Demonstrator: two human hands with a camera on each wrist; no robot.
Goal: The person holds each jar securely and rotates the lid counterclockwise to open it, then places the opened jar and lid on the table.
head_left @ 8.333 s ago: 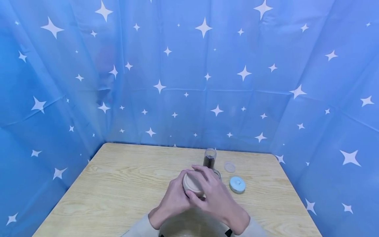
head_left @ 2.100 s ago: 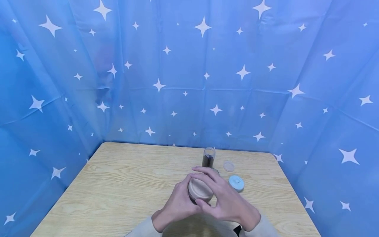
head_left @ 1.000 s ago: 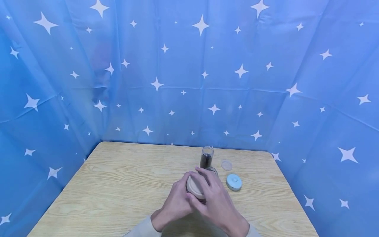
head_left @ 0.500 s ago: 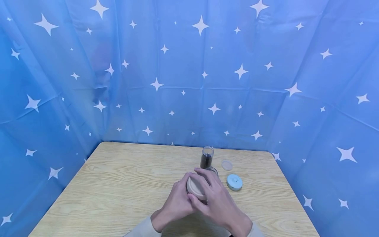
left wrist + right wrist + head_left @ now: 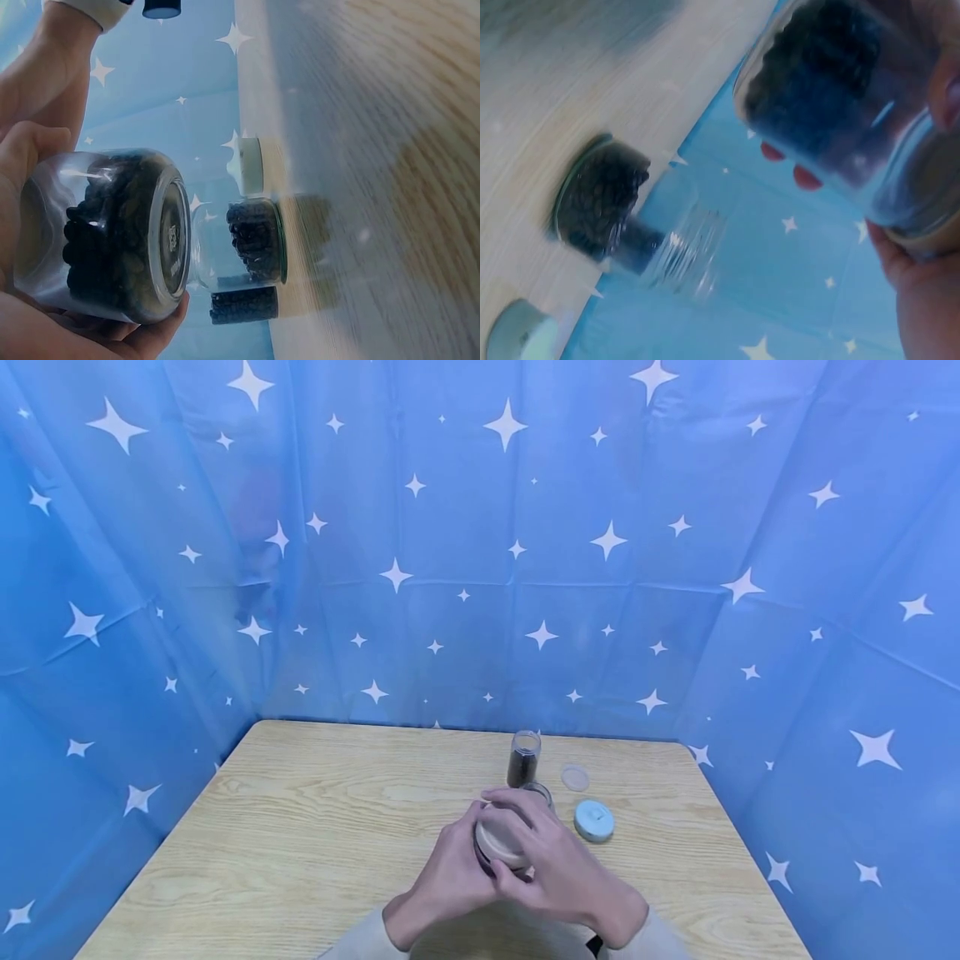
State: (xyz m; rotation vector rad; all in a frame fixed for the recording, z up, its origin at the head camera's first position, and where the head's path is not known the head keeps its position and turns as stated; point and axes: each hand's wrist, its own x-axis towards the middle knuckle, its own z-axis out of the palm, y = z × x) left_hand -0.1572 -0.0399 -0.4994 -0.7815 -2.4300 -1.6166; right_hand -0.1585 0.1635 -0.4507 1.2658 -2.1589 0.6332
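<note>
My left hand (image 5: 453, 868) holds a clear jar (image 5: 124, 236) partly filled with dark beans. It is raised off the table, its base showing in the left wrist view. On its mouth sits a beige lid (image 5: 501, 839), gripped at the rim by the thumb and fingers of my right hand (image 5: 558, 868). Just beyond the hands stands an open jar (image 5: 600, 199) of similar dark beans, partly hidden in the head view. Behind that rises a taller, narrow clear jar (image 5: 523, 764) with dark contents and no lid on it.
A light blue lid (image 5: 594, 821) lies right of the hands on the wooden table (image 5: 300, 827). A thin clear disc (image 5: 575, 777) lies farther back. Blue star-patterned cloth (image 5: 465, 543) hangs behind and along both sides.
My right hand has turned back and forth on the lid across the frames. Since half a second ago its wrist has swung slightly right, showing more of the lid. The things on the table stay put.
</note>
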